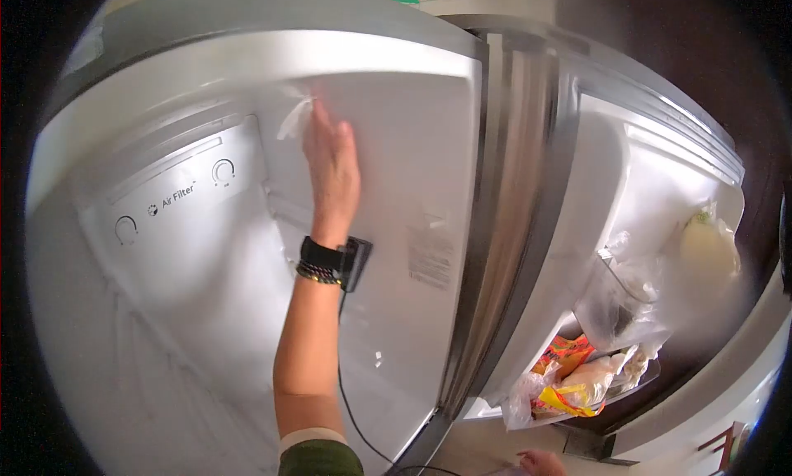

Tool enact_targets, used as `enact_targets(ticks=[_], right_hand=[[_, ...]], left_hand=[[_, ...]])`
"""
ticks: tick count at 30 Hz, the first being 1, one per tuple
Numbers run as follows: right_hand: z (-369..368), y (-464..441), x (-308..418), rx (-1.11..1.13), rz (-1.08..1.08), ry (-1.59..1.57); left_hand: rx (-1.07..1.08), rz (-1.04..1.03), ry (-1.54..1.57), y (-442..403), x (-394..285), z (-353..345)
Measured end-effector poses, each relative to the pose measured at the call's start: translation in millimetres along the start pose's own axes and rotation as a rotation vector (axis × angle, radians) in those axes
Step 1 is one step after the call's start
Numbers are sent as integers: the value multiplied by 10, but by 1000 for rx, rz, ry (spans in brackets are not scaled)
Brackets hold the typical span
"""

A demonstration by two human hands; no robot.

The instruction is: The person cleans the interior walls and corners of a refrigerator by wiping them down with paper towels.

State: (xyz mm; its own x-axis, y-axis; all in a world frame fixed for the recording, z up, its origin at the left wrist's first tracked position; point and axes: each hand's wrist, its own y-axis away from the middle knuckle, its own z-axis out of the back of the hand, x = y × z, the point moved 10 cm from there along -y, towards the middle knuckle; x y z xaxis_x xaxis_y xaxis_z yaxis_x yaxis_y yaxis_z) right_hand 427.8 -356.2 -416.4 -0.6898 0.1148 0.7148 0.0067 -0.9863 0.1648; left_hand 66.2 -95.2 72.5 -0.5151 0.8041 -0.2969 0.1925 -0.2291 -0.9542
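Observation:
My left hand [332,167] reaches up inside the lit fridge, against the side wall [396,162]. Its fingers are pressed on a thin white cloth [295,120], blurred near the fingertips. The wrist wears a black band with a dark device and beaded bracelets [320,270]. At the bottom edge a small patch of skin shows, apparently my right hand [540,462]; its fingers are too unclear to read. The back panel [177,195] carries two dials and the words Air Filter.
On the right the open door [549,270] holds a clear bag [615,311], colourful food packets [569,377] and a pale bagged item [708,249]. A black cable [351,410] runs down from the wrist device. Pale floor [470,443] shows below.

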Motion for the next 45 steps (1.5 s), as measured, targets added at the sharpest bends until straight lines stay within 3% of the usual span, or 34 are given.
enact_targets(ticks=[7, 10, 13, 17, 20, 23, 24, 26, 28, 29, 31, 34, 38, 40, 42, 45], right_hand=[[-112, -111, 119, 3, 143, -55], [-406, -203, -123, 19, 239, 396], [-402, -231, -231, 123, 145, 36], [-194, -148, 145, 77, 123, -17], [-174, -103, 256, 27, 199, 9], [5, -78, 597, -53, 371, 36], [66, -55, 749, -55, 445, 72], [257, 19, 1156, -69, 615, 84], [550, 135, 1742, -67, 755, 43], [708, 201, 2048, -46, 794, 28], [1053, 380, 2663, -234, 977, 93], [1004, 347, 2988, -179, 971, -94], [717, 254, 3135, -238, 1015, -122], [728, 203, 3134, -272, 1050, -173], [632, 10, 3111, -68, 930, -423], [327, -134, 3170, 139, 825, -741]], left_hand=[[143, -461, -86, 505, -1225, -462], [174, -430, 16, 491, -1487, -501], [245, -482, -32, 579, -1596, -496], [395, -500, -15, 826, -1678, -564], [237, -407, 21, 854, -1576, -292], [166, 161, 490, 983, -1220, 51], [113, 493, 729, 1163, -1107, 94], [127, 658, 967, 1470, -1070, 172], [278, 815, 1008, 1813, -1126, 109], [345, 842, 1001, 1965, -1224, 96], [476, 934, 987, 2331, -1372, 42], [577, 1056, 987, 2757, -1579, 7], [352, 1094, 873, 2918, -1555, 292], [345, 1119, 773, 2960, -1611, 438], [319, 1071, 761, 2940, -1706, 599], [444, 1030, 478, 2992, -1727, 926]])
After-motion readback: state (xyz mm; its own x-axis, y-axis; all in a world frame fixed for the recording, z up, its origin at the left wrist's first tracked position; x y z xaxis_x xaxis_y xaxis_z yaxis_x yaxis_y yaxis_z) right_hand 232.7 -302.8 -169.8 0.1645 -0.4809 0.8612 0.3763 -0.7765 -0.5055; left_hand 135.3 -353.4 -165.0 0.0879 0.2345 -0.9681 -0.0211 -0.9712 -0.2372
